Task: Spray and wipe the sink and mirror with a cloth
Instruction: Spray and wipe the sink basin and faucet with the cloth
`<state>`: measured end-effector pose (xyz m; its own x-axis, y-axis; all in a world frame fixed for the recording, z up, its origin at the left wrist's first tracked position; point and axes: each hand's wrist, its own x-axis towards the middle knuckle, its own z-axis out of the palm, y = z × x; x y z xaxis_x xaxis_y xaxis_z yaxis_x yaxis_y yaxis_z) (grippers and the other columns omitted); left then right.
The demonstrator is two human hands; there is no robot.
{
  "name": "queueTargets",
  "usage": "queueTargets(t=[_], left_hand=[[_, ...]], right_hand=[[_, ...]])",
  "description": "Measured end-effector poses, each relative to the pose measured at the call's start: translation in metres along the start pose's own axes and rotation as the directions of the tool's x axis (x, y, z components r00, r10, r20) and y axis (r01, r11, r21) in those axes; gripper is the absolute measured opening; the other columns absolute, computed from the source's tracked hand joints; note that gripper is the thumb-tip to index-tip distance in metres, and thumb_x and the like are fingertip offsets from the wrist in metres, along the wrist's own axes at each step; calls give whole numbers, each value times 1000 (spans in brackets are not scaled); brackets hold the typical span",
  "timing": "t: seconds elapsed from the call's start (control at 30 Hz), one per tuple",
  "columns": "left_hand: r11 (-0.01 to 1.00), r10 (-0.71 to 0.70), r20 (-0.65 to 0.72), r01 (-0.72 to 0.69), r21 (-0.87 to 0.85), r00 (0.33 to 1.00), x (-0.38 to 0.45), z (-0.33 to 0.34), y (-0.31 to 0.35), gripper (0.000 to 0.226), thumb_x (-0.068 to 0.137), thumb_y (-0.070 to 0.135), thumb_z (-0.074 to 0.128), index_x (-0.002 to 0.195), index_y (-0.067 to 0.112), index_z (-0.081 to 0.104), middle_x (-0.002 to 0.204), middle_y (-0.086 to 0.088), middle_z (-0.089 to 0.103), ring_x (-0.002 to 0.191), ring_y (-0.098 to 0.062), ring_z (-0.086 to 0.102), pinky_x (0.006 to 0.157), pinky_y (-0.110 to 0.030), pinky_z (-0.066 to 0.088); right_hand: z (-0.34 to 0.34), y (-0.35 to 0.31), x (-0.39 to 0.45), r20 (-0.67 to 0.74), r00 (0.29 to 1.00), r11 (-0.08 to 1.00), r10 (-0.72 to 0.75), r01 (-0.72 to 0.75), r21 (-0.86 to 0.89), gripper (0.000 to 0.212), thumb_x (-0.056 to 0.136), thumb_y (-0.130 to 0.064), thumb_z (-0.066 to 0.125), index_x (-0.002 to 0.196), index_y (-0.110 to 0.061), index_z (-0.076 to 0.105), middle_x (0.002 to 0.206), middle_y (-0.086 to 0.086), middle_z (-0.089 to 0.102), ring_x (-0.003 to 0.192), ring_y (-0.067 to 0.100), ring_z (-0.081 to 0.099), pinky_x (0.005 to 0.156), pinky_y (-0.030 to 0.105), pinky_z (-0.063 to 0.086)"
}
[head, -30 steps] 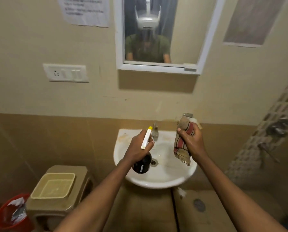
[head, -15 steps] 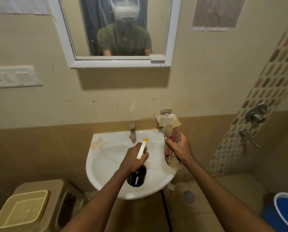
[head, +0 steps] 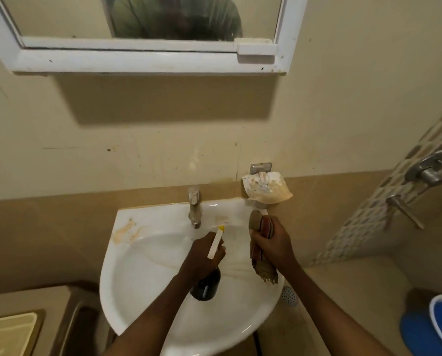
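Observation:
A white corner sink [head: 142, 273] with brown stains near its left rim hangs on the wall, a metal tap [head: 194, 206] at its back. Over the basin, my left hand [head: 202, 258] grips a dark spray bottle [head: 205, 285] with a white and yellow nozzle pointing toward the tap. My right hand [head: 275, 245] holds a bunched red-striped cloth [head: 262, 253] above the sink's right side. The white-framed mirror [head: 148, 19] is on the wall above, cut off at the top.
A stained soap dish [head: 264, 188] is fixed to the wall just behind the cloth. Shower valve and spout [head: 425, 173] are on the tiled right wall. A blue bucket [head: 440, 327] stands low right, a beige stool with a tub [head: 12, 330] low left.
The view has closed in on the sink and tilted down, so the mirror now sits at the top edge. Both hands stay over the basin with bottle and cloth.

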<state>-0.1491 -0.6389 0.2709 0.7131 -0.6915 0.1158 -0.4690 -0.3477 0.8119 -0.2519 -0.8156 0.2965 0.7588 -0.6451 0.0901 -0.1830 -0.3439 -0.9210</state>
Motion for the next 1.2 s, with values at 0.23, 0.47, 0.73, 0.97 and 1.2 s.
queueTargets(t=[0.23,0.47,0.73,0.97,1.2], left_hand=[[992,-123,-81,120,-45,989,12,14,-4,23,82,29,55,84,6,60,72,-10,67,64,-21,63,63,-29,52],[975,-220,-53,221,-1,974,19,16,-5,13,88,23,64,88,12,58,75,0,65,65,-3,58,60,-11,42],[958,-287,-56,287,-5,956,17,19,-8,16,86,26,67,80,15,57,66,7,59,63,-4,56,58,-16,41],[961,-275,-114,276,-3,955,18,20,-15,17,86,24,68,76,19,55,66,6,60,61,-4,57,58,-15,41],[963,-269,-127,266,-40,955,19,20,-27,15,85,26,70,82,20,56,72,11,60,66,-1,58,61,-6,42]], right_hand=[[3,17,23,50,999,999,16,-14,-44,18,80,-11,73,89,-14,57,83,6,64,76,16,61,65,22,47],[3,22,34,69,998,998,7,-3,-55,21,80,-13,74,95,-14,59,88,5,65,80,16,62,68,22,48],[5,32,40,77,997,997,8,-2,-75,20,79,-14,74,94,-15,60,87,6,65,80,19,62,70,31,52],[24,42,59,92,996,996,-6,14,-91,24,79,-18,75,97,-18,59,91,6,66,83,18,63,75,32,53],[45,55,79,107,994,986,-33,50,-161,43,83,-25,72,119,-10,53,110,6,61,101,20,59,89,34,49]])
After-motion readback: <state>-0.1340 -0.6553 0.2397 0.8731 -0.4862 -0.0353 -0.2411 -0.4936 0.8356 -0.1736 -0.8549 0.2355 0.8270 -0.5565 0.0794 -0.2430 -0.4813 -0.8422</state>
